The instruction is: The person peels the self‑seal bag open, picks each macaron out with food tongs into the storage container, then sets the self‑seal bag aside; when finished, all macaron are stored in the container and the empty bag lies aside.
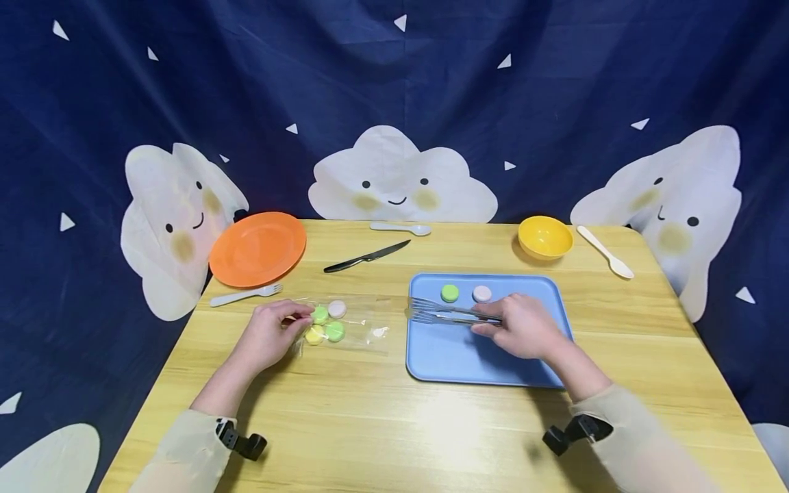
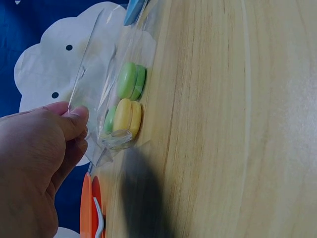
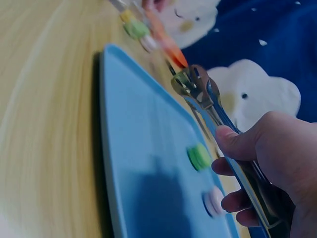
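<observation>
Wooden table [image 1: 431,424], left hand [image 1: 268,335] pinching clear bag [image 1: 345,322] of macarons, right hand [image 1: 520,327] gripping tongs [image 1: 450,313] above blue tray [image 1: 456,356]

A clear plastic bag [image 1: 345,322] lies flat on the wooden table, holding four round macaron-shaped sweets [image 1: 325,322]: two green, one yellow, one pale pink. Shiny metal tongs [image 1: 446,313] lie level above the blue rectangular tray [image 1: 450,356], tips toward the bag, near a green [image 1: 449,293] and a pink sweet [image 1: 481,294].

A dark blue cloth backdrop [image 1: 431,89] hangs behind, printed with white smiling clouds [image 1: 401,178] and small white triangles. In front stands a light wooden tabletop [image 1: 394,424], evenly lit.
</observation>
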The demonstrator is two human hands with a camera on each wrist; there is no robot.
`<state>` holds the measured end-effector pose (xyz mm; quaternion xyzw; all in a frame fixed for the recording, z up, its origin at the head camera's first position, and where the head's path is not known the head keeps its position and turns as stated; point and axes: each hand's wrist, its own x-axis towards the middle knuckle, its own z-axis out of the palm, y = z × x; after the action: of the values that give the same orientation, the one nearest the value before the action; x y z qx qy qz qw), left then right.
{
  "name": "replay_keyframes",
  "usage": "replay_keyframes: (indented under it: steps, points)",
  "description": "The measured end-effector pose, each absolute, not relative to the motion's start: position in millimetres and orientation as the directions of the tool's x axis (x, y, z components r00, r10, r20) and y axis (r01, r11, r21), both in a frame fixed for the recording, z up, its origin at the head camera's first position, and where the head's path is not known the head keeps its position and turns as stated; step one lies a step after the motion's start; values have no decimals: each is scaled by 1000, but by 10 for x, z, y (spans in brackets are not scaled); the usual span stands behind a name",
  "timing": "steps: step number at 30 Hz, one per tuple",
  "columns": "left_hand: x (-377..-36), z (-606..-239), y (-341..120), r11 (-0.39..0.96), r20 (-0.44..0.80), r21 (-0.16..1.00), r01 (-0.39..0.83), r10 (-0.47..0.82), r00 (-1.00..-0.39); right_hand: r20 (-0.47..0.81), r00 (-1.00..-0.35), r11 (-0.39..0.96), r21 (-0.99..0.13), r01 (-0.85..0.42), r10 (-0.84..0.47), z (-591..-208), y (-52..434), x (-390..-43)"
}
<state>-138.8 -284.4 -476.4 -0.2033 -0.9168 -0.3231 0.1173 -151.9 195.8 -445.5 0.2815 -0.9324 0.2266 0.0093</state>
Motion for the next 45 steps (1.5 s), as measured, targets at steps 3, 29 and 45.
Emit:
replay_keyframes:
  steps: [3,29,45]
  points:
    - [-1383,-4757,-2843,707,349,547,449,295,-890,122,-827,731,-410,-546,-549,-4497,1789,-1551]
    - [-1382,-4750,-2799,698,345,554,454,304,-888,33,-779,678,-470,-565,-626,-4612,966,-1748]
    - [-1333,-4779,-2789,676,365,564,474,311,-878,-26,-734,673,-422,-608,-679,-4671,673,-1800]
